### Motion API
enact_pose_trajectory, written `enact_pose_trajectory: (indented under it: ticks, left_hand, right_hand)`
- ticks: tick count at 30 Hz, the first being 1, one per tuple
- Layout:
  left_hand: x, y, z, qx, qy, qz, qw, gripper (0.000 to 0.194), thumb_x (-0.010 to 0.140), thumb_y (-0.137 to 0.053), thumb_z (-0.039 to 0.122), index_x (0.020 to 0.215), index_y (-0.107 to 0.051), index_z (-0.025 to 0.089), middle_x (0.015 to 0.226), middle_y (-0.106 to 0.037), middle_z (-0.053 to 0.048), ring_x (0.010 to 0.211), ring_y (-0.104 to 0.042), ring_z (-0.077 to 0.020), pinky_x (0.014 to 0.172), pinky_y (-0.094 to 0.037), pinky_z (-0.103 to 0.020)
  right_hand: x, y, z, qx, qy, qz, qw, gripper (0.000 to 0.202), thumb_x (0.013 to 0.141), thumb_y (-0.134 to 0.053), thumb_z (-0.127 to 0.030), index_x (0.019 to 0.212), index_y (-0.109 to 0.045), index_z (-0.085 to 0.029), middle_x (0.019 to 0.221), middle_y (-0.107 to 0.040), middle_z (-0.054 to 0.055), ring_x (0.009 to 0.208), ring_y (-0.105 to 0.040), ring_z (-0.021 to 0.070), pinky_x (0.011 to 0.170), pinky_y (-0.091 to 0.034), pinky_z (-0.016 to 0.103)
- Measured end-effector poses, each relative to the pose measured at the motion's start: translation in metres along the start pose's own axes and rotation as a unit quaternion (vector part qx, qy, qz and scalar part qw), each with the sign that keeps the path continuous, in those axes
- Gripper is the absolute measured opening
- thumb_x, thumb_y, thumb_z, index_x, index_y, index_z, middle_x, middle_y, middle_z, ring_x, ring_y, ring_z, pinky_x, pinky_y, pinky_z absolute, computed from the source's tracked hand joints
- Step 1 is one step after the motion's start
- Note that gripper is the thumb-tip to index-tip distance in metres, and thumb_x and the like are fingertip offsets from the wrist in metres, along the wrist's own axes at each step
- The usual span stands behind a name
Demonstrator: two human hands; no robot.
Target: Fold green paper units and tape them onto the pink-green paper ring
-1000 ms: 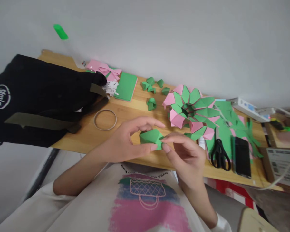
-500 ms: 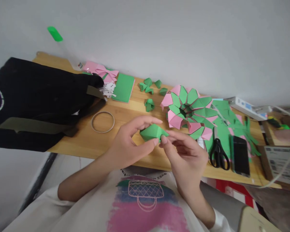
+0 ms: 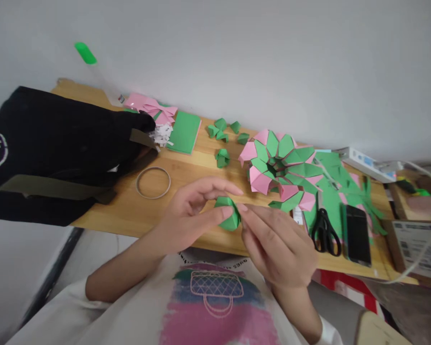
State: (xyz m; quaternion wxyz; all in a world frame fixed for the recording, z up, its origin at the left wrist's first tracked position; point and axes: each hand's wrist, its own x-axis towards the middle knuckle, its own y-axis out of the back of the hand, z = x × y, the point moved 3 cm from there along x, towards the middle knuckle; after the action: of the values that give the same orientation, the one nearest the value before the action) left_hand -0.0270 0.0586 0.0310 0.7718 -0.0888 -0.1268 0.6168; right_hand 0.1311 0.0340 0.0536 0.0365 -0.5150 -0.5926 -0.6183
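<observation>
Pale wall [image 3: 237, 57] rising behind wooden counter [image 3: 190, 165]; left hand [image 3: 187, 220] clamping green folded piece [image 3: 231, 223] just below frame centre, long axis unclear; right hand [image 3: 282, 244] meeting its right edge, cannot tell if pinching; pink-green ring [image 3: 300, 155] lying upper right of piece

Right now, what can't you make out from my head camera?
Part of the green folded paper: head view, behind the thumb of the left hand.
How the right hand grips at its fingertips: head view, overlapped by its own fingers.
The left end of the black bag: head view, cut off by the edge.
Print on the cardboard box: head view, too blurred.
Print on the white tube: head view, too small.
</observation>
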Motion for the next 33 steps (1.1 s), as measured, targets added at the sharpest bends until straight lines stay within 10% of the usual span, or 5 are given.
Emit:
enact_pose_trajectory:
  ticks: [17,24,33]
  left_hand:
    - [0.000,-0.004,0.010,0.049,-0.014,-0.048,0.998,0.015,0.090,-0.061,0.012,0.097,-0.069,0.022,0.091,-0.071,0.004,0.085,-0.066,-0.0052,0.074,-0.050,-0.011]
    - [-0.002,-0.003,0.008,0.203,-0.099,-0.013,0.974,0.018,0.090,-0.058,0.009,0.103,-0.065,0.019,0.089,-0.069,0.003,0.080,-0.065,-0.0041,0.072,-0.050,-0.010]
    - [-0.003,-0.006,0.007,0.234,-0.107,-0.050,0.965,0.025,0.088,-0.058,0.008,0.109,-0.063,0.021,0.079,-0.070,0.003,0.074,-0.067,-0.0085,0.062,-0.049,-0.015]
  right_hand:
    - [-0.004,0.009,0.009,0.184,-0.025,-0.033,0.982,0.041,0.083,-0.059,0.002,0.118,-0.066,-0.017,0.102,-0.073,0.009,0.089,-0.068,0.0189,0.070,-0.055,0.033]
    - [-0.016,-0.008,0.019,0.446,-0.368,-0.036,0.815,0.015,0.095,-0.056,-0.020,0.098,-0.068,-0.028,0.074,-0.064,-0.005,0.065,-0.059,0.0080,0.059,-0.049,0.019]
    - [-0.012,-0.018,0.020,0.463,-0.357,-0.101,0.805,0.025,0.098,-0.052,-0.028,0.074,-0.051,-0.022,0.068,-0.047,-0.006,0.063,-0.042,0.0072,0.059,-0.036,0.020]
